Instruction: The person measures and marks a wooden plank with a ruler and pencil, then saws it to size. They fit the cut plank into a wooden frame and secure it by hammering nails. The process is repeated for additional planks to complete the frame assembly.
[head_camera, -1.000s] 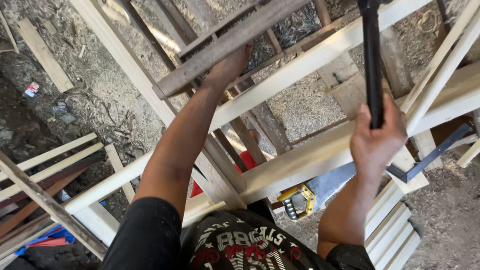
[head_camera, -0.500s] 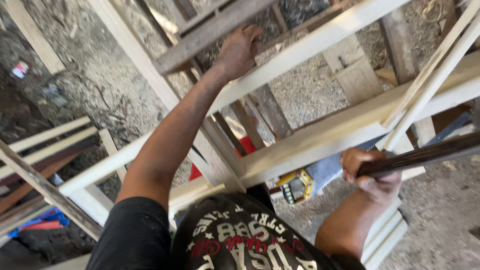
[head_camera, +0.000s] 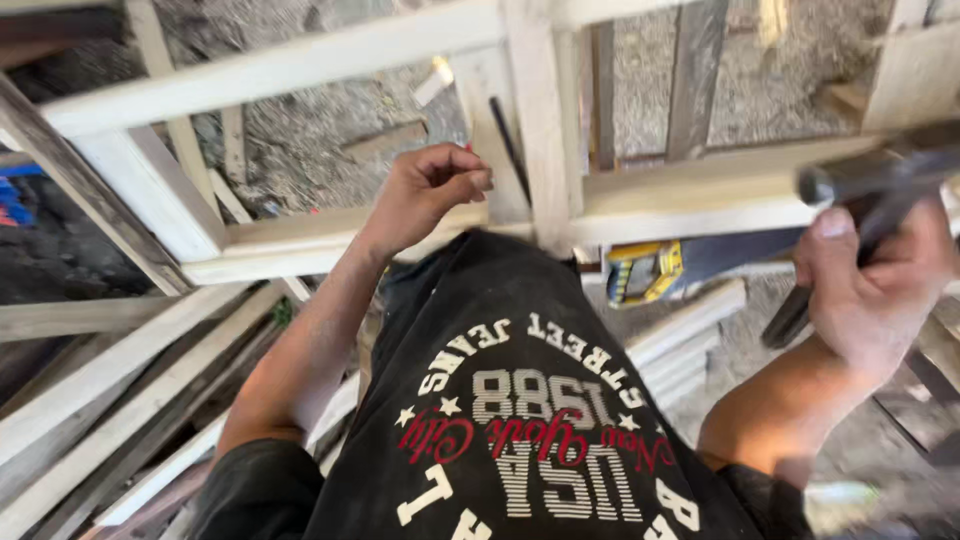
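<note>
My left hand (head_camera: 425, 192) rests curled on the pale wooden frame (head_camera: 300, 235), fingers bent against the rail next to an upright post (head_camera: 545, 120); it seems to pinch something small, too small to tell. My right hand (head_camera: 875, 280) is closed around the dark handle of a hammer-like tool (head_camera: 880, 180), held at the right above the frame's rail. My black printed shirt (head_camera: 520, 420) fills the lower middle of the view.
A hand saw with a yellow and black handle (head_camera: 650, 272) lies under the frame rail. A dark thin rod (head_camera: 508, 150) leans behind the post. Stacked pale wooden slats (head_camera: 110, 390) lie at the lower left, more at the right (head_camera: 690, 340). The ground is gravel and debris.
My left hand has let go of the grey plank up high and come down onto the frame rail. My right hand has swung the dark tool down and to the right. The view has tilted downward.
</note>
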